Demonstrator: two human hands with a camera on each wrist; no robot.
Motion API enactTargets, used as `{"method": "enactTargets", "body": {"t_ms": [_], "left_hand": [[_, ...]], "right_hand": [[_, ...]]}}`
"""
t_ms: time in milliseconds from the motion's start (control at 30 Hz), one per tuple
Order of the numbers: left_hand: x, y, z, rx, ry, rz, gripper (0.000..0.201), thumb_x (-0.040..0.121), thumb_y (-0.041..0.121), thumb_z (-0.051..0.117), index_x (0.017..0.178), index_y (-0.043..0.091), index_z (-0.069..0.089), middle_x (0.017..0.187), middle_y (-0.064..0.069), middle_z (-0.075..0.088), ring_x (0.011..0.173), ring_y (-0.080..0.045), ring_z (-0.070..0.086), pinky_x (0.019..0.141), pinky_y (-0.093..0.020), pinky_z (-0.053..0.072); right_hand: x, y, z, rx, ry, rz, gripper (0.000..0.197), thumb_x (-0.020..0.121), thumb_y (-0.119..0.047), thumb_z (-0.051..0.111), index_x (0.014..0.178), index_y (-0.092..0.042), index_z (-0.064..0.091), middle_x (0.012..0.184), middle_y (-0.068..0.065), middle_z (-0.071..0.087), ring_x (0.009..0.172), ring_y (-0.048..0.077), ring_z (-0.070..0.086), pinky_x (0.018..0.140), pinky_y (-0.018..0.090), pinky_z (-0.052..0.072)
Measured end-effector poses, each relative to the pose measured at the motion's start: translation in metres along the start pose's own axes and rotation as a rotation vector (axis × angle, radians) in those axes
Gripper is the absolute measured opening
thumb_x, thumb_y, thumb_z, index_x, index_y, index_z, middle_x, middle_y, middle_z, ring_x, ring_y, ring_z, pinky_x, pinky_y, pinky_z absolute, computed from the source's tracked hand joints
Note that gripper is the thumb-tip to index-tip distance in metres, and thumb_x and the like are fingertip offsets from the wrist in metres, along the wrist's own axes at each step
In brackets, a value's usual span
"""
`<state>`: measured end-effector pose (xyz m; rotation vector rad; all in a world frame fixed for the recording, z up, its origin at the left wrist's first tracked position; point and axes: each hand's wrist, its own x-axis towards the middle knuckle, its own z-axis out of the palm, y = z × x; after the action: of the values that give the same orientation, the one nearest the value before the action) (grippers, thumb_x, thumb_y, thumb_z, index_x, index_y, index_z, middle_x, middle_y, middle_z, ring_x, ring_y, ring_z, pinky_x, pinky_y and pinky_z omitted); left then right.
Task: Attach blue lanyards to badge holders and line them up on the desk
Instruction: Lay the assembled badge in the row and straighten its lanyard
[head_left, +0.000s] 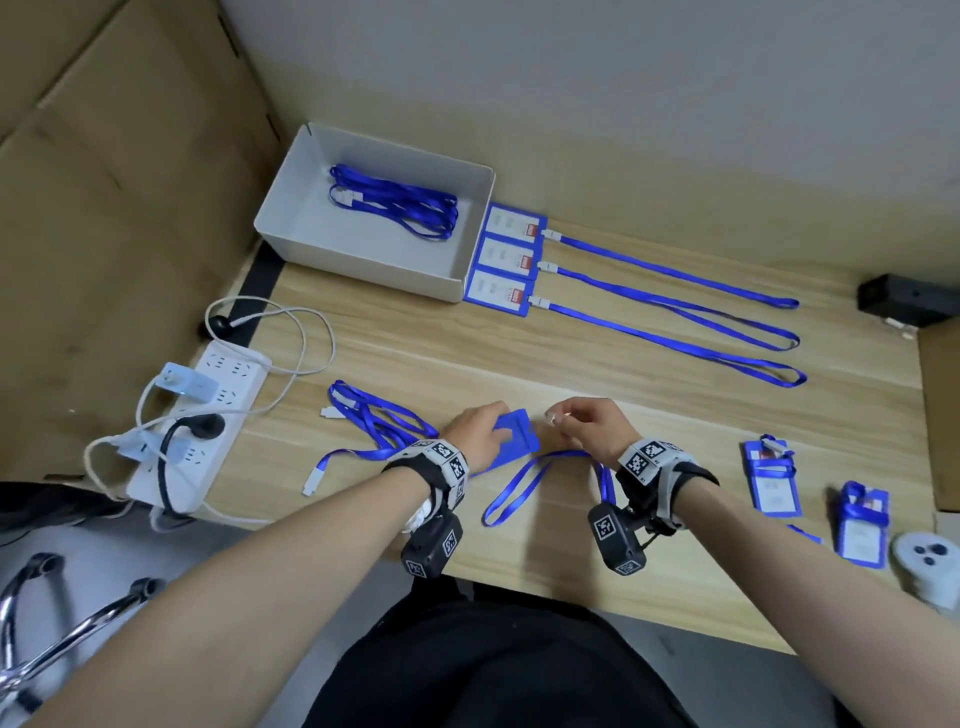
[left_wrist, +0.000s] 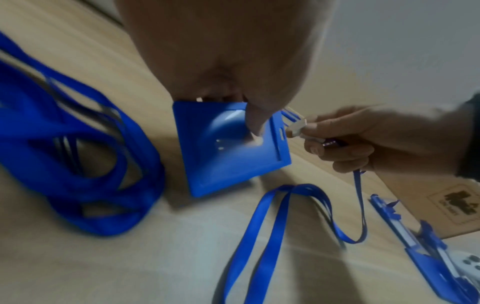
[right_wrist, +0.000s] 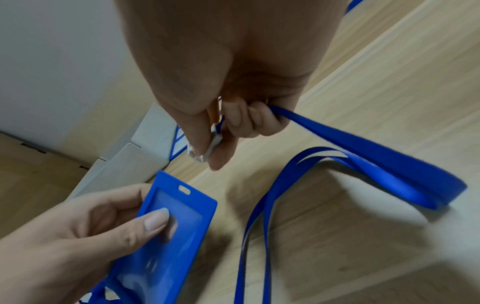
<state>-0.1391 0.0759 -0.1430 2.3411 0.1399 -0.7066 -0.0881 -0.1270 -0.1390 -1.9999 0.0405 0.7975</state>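
My left hand (head_left: 480, 431) grips a blue badge holder (head_left: 511, 439) at the desk's near middle, thumb on its clear window (right_wrist: 166, 222). Its slot (right_wrist: 184, 189) faces my right hand (head_left: 582, 421), which pinches the white clip (head_left: 555, 415) of a blue lanyard (head_left: 524, 483). The clip (left_wrist: 296, 128) sits just beside the holder's slotted edge (left_wrist: 279, 131), apart from it. The strap (right_wrist: 363, 156) loops down onto the desk. Three finished badges (head_left: 506, 257) lie in a row by the white box, lanyards (head_left: 675, 306) stretched right.
A white box (head_left: 322, 228) holds several lanyards (head_left: 395, 208). Loose lanyards (head_left: 374, 421) lie left of my left hand. Two wrapped badge holders (head_left: 771, 478) sit at the right, beside a white controller (head_left: 930, 561). A power strip (head_left: 208, 410) with cables lies at the left edge.
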Motion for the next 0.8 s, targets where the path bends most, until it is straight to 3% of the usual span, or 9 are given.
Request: {"method": "enactTargets", "body": {"t_ms": [67,133,200,267,400,500,600,700,800], "left_hand": [[-0.004,0.008,-0.016,-0.053,-0.037,0.053,0.009,0.093,0.022,0.056,0.100,0.016,0.056,0.094,-0.009,0.064,0.085,-0.032,0.058,0.074,-0.039,0.046],[-0.007,0.015,-0.032,-0.095,-0.060,0.109,0.011,0.091,0.021,0.057,0.101,0.017,0.059,0.095,-0.007,0.064,0.088,-0.030,0.059,0.079,-0.039,0.047],[-0.009,0.021,-0.048,-0.125,-0.061,0.146,0.017,0.091,0.021,0.057,0.107,0.019,0.062,0.099,-0.005,0.066,0.091,-0.027,0.060,0.081,-0.038,0.048],[-0.012,0.024,-0.062,-0.116,-0.072,0.163,0.020,0.091,0.021,0.058,0.111,0.020,0.063,0.102,-0.003,0.066,0.092,-0.023,0.060,0.082,-0.036,0.048],[-0.016,0.027,-0.081,-0.069,-0.123,0.184,0.002,0.091,0.019,0.059,0.091,0.021,0.059,0.088,-0.002,0.061,0.083,-0.024,0.057,0.075,-0.035,0.046],[-0.018,0.027,-0.086,-0.056,-0.168,0.183,0.022,0.092,0.017,0.058,0.077,0.031,0.050,0.081,0.005,0.056,0.079,-0.018,0.053,0.070,-0.030,0.041],[-0.021,0.027,-0.086,-0.026,-0.178,0.197,0.014,0.093,0.017,0.058,0.084,0.025,0.052,0.087,0.000,0.058,0.082,-0.020,0.055,0.072,-0.032,0.042],[-0.023,0.024,-0.085,0.000,-0.129,0.167,0.004,0.093,0.019,0.057,0.091,0.022,0.057,0.093,-0.003,0.063,0.086,-0.024,0.059,0.075,-0.033,0.046],[-0.023,0.020,-0.088,-0.032,-0.061,0.151,0.016,0.090,0.022,0.062,0.106,0.022,0.064,0.101,-0.002,0.067,0.092,-0.023,0.062,0.079,-0.033,0.048]], "right_hand": [[-0.005,-0.016,-0.004,-0.005,-0.042,-0.046,0.010,0.092,-0.008,0.064,0.085,-0.010,0.072,0.071,0.002,0.063,0.063,0.015,0.055,0.066,0.024,0.049],[-0.008,-0.029,-0.007,-0.057,-0.086,-0.105,0.012,0.091,-0.011,0.066,0.083,-0.016,0.073,0.073,0.001,0.067,0.061,0.014,0.054,0.067,0.024,0.047],[-0.008,-0.040,-0.008,-0.137,-0.114,-0.147,0.020,0.090,-0.016,0.066,0.077,-0.029,0.072,0.078,0.010,0.071,0.061,0.014,0.053,0.068,0.027,0.044],[-0.010,-0.049,-0.009,-0.168,-0.127,-0.158,0.018,0.091,-0.020,0.066,0.076,-0.030,0.073,0.075,0.014,0.070,0.062,0.014,0.050,0.068,0.030,0.040],[-0.016,-0.065,-0.014,-0.185,-0.147,-0.197,0.009,0.091,-0.023,0.069,0.086,-0.020,0.076,0.063,0.000,0.064,0.055,0.007,0.047,0.061,0.019,0.039],[-0.019,-0.074,-0.016,-0.244,-0.166,-0.209,0.007,0.091,-0.025,0.069,0.089,-0.025,0.076,0.059,-0.005,0.060,0.049,0.003,0.039,0.052,0.014,0.034],[-0.021,-0.078,-0.015,-0.257,-0.218,-0.173,0.009,0.093,-0.021,0.066,0.094,-0.022,0.075,0.062,-0.005,0.061,0.049,0.003,0.039,0.051,0.014,0.034],[-0.022,-0.081,-0.011,-0.136,-0.270,-0.083,0.021,0.094,-0.004,0.057,0.102,-0.015,0.072,0.067,-0.005,0.062,0.048,0.005,0.038,0.047,0.018,0.030],[-0.021,-0.083,-0.008,-0.216,-0.253,-0.106,0.026,0.095,0.002,0.049,0.105,-0.013,0.068,0.070,-0.006,0.060,0.053,0.008,0.042,0.050,0.019,0.036]]}}
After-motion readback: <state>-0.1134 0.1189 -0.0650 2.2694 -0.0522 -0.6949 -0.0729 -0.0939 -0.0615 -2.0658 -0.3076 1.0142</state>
